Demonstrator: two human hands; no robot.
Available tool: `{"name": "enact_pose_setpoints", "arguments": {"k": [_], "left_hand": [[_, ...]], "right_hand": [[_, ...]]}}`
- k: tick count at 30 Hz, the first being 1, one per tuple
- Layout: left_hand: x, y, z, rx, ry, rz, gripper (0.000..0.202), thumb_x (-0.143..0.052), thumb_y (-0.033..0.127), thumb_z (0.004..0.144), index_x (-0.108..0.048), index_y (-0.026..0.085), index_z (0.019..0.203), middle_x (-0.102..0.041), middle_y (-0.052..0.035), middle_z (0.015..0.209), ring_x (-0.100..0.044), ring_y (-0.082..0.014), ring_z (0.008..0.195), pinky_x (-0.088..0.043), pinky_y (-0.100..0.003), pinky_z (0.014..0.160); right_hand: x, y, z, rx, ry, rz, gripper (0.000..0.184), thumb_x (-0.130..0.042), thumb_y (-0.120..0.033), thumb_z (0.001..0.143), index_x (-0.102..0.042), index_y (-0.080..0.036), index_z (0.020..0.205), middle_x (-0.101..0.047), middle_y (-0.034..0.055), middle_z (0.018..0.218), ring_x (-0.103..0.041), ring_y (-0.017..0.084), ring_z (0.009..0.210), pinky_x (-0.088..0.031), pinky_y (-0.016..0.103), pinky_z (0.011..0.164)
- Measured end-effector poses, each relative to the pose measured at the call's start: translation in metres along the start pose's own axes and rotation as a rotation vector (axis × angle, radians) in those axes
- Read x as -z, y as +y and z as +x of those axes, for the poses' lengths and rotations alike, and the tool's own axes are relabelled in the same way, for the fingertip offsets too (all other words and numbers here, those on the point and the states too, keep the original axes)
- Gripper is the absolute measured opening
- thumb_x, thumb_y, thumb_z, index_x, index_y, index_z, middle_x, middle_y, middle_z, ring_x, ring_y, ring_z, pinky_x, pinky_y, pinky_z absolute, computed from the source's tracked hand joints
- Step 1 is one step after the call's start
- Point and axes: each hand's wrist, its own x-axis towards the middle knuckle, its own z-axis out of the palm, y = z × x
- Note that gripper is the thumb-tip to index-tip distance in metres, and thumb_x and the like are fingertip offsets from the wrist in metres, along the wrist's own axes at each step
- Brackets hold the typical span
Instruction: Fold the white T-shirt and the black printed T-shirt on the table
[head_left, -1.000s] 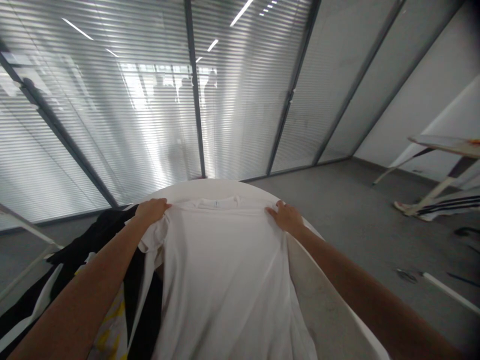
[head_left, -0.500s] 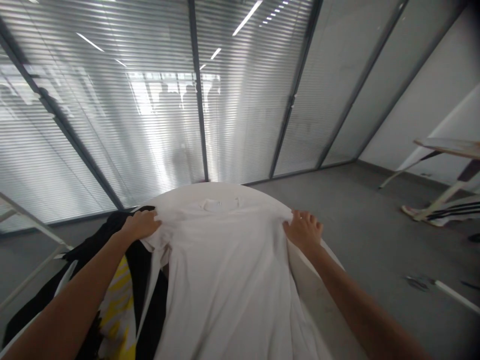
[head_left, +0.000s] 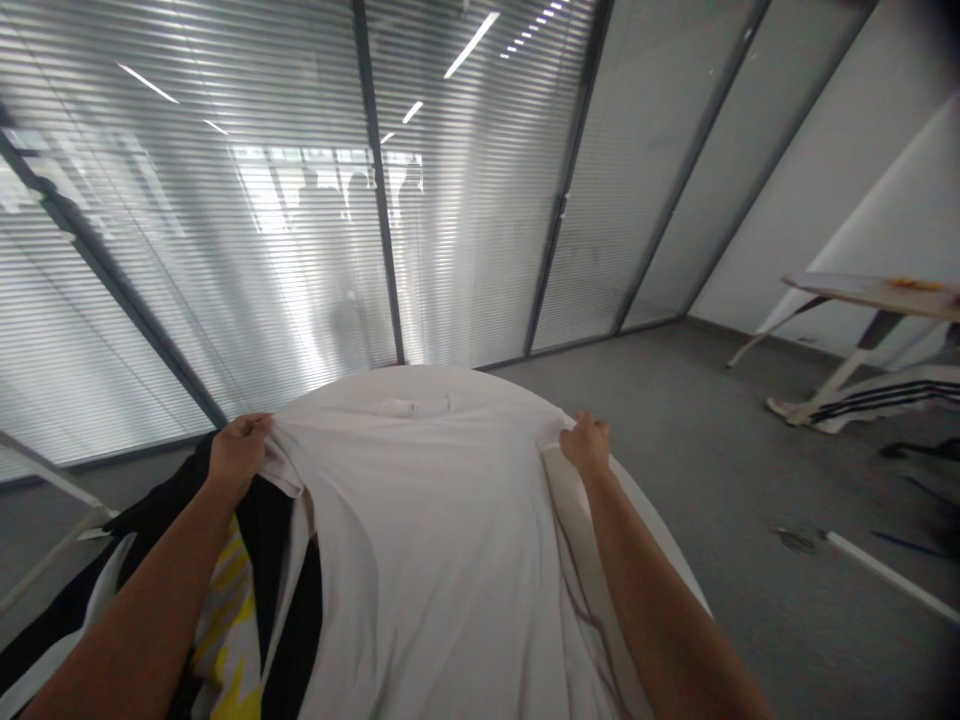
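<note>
A white T-shirt [head_left: 442, 540] lies spread over a round white table [head_left: 600, 560], its neckline toward the far edge. At its left sleeve end, my left hand [head_left: 240, 455] is closed on the fabric. My right hand [head_left: 587, 445] pinches the opposite sleeve near the table's right rim. The cloth is drawn out between both hands, with creases running down the body. The shirt's lower part leaves the bottom of the view. Under my left forearm lie black cloth [head_left: 274, 530] and a piece of yellow-and-white patterned fabric [head_left: 229, 630].
Glass panels with blinds [head_left: 300, 270] stand behind the table. At right are another table [head_left: 870, 292], a person's leg in striped trousers [head_left: 885, 400] and a white bar [head_left: 885, 575] near the floor. A white frame [head_left: 52, 475] stands at left.
Both hands have shifted left in view, the left one further, so the T-shirt's shoulders are stretched wider. The camera view has turned slightly right.
</note>
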Motion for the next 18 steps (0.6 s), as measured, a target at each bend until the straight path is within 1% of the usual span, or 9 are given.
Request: {"name": "enact_pose_setpoints", "arguments": {"k": [2,5,7,9,12,13,15,16,18], "left_hand": [[-0.002,-0.001,0.002,0.034,0.019,-0.036,0.033,-0.049,0.034,0.089,-0.066,0.014,0.110,-0.072,-0.0075,0.097,-0.067,-0.0184,0.083,-0.051,-0.025,0.072],[-0.008,-0.001,0.004,0.043,0.007,0.023,0.032,-0.046,0.030,0.089,-0.065,0.015,0.110,-0.072,-0.0118,0.098,-0.067,-0.0245,0.088,-0.051,-0.033,0.077],[-0.010,0.000,0.003,0.021,-0.003,0.067,0.032,-0.044,0.029,0.090,-0.064,0.016,0.111,-0.070,-0.0151,0.105,-0.065,-0.0292,0.097,-0.050,-0.039,0.085],[-0.008,0.002,0.001,-0.027,-0.035,0.140,0.036,-0.042,0.029,0.090,-0.062,0.016,0.118,-0.065,-0.0186,0.116,-0.062,-0.0327,0.106,-0.048,-0.044,0.089],[0.002,0.008,-0.006,-0.112,-0.109,0.336,0.042,-0.040,0.031,0.090,-0.058,0.017,0.126,-0.059,-0.0213,0.124,-0.058,-0.0366,0.112,-0.047,-0.049,0.089],[0.006,0.011,-0.010,-0.143,-0.114,0.398,0.043,-0.040,0.032,0.090,-0.058,0.018,0.127,-0.058,-0.0211,0.123,-0.057,-0.0379,0.112,-0.046,-0.051,0.089],[0.013,0.017,-0.017,-0.237,-0.074,0.488,0.044,-0.040,0.036,0.090,-0.059,0.020,0.127,-0.059,-0.0192,0.122,-0.055,-0.0395,0.113,-0.045,-0.054,0.091],[0.016,0.020,-0.020,-0.301,-0.046,0.511,0.044,-0.040,0.038,0.091,-0.060,0.021,0.126,-0.059,-0.0177,0.122,-0.055,-0.0394,0.114,-0.043,-0.055,0.092],[0.015,0.027,-0.028,-0.439,-0.022,0.513,0.044,-0.040,0.041,0.091,-0.060,0.022,0.125,-0.060,-0.0141,0.124,-0.053,-0.0367,0.115,-0.040,-0.053,0.097]], "right_hand": [[0.003,0.007,0.006,-0.014,-0.081,0.071,0.053,-0.055,-0.017,0.079,-0.054,-0.007,0.131,-0.059,0.0253,0.122,-0.053,0.035,0.121,-0.041,0.043,0.099],[0.006,0.010,0.013,-0.002,-0.171,0.143,0.032,-0.060,-0.018,0.076,-0.069,-0.014,0.106,-0.068,0.0168,0.101,-0.062,0.032,0.107,-0.046,0.042,0.091],[0.007,0.006,0.015,0.012,-0.211,0.215,0.019,-0.060,-0.020,0.077,-0.070,-0.017,0.093,-0.070,0.0116,0.088,-0.066,0.028,0.097,-0.049,0.038,0.084],[0.010,0.000,0.016,0.018,-0.230,0.301,0.017,-0.056,-0.026,0.083,-0.067,-0.018,0.094,-0.070,0.0090,0.086,-0.067,0.022,0.087,-0.052,0.032,0.075],[0.014,-0.008,0.014,-0.023,-0.232,0.566,0.022,-0.047,-0.033,0.091,-0.059,-0.022,0.106,-0.069,0.0061,0.098,-0.066,0.014,0.079,-0.054,0.025,0.066],[0.015,-0.010,0.013,-0.068,-0.228,0.689,0.020,-0.049,-0.032,0.090,-0.058,-0.024,0.106,-0.068,0.0049,0.099,-0.065,0.013,0.077,-0.054,0.024,0.064],[0.016,-0.011,0.011,-0.174,-0.210,0.892,0.018,-0.055,-0.029,0.085,-0.056,-0.024,0.101,-0.066,0.0025,0.092,-0.062,0.012,0.070,-0.054,0.024,0.060],[0.016,-0.011,0.010,-0.213,-0.200,0.943,0.018,-0.058,-0.028,0.082,-0.056,-0.024,0.100,-0.064,0.0012,0.086,-0.060,0.011,0.065,-0.053,0.023,0.057],[0.016,-0.009,0.010,-0.221,-0.196,0.949,0.024,-0.063,-0.027,0.077,-0.057,-0.024,0.099,-0.060,-0.0015,0.075,-0.054,0.010,0.058,-0.048,0.021,0.051]]}}
